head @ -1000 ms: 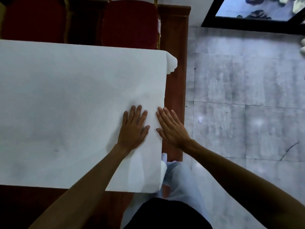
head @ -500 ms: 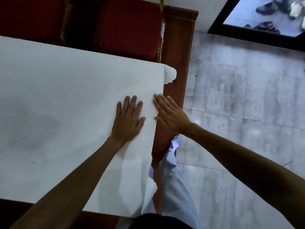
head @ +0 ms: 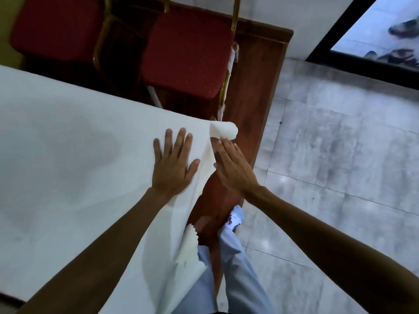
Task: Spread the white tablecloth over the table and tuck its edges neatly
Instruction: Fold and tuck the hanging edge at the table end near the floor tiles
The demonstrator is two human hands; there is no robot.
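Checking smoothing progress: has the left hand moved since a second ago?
Yes. The left hand slid forward along the tablecloth, nearer its curled far corner.

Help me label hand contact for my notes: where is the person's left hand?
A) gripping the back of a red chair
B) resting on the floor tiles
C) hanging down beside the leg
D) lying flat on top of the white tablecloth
D: the left hand lies with its fingers straight and spread on top of the tablecloth, near its right edge, while the right hand is held flat beside that edge.
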